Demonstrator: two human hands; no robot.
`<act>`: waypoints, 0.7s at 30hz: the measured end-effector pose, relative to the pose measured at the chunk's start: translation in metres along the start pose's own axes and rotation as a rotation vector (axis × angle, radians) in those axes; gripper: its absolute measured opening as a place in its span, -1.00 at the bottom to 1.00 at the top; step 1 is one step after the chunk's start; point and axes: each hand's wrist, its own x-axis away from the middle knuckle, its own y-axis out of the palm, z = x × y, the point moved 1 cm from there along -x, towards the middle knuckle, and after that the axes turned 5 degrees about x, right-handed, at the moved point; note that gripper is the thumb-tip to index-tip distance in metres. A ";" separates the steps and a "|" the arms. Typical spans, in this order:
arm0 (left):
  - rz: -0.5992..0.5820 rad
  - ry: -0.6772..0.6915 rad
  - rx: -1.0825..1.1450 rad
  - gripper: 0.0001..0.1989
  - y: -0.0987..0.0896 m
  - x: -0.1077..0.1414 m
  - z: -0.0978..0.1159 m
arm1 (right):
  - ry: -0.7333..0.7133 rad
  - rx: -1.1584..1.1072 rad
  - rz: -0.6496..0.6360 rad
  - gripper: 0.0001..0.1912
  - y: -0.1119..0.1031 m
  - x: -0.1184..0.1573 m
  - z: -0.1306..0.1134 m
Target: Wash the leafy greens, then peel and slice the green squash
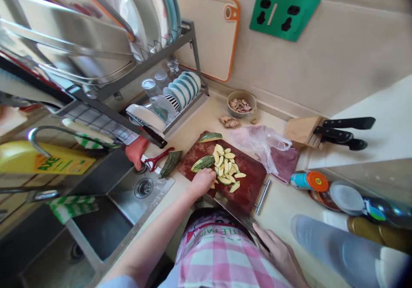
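A reddish-brown cutting board [249, 195] lies on the counter with a heap of pale zucchini slices [225, 164] on it. Beside the heap are a zucchini chunk [202, 163] and, farther back, a halved zucchini piece [210, 137]. My left hand [204, 182] rests over the board's near side, its fingers bent down and closed on a zucchini slice, partly hidden. My right hand [275, 245] is wrapped round the handle of a knife [233, 210], whose blade lies along the board's near edge. Another zucchini piece [170, 163] sits left of the board, by a red peeler [157, 158].
Left is a steel sink [124, 206], with a dish rack [189, 50] behind it. Behind the board are a bowl [241, 103] of sliced pieces, ginger [229, 121] and a plastic bag [262, 144]. A knife block [302, 130] and several bottles and jars [310, 180] line the right.
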 end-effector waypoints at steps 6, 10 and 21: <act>0.111 -0.084 0.073 -0.97 0.014 0.002 -0.004 | -0.030 -0.058 -0.043 -0.62 -0.002 -0.006 0.018; 0.121 -0.058 -0.010 -0.88 0.025 0.001 -0.003 | -0.070 -0.022 -0.103 -0.60 -0.013 -0.007 0.017; 0.313 -0.013 -0.013 -0.84 0.013 0.016 0.005 | -0.026 0.101 -0.072 -0.59 -0.036 -0.012 0.012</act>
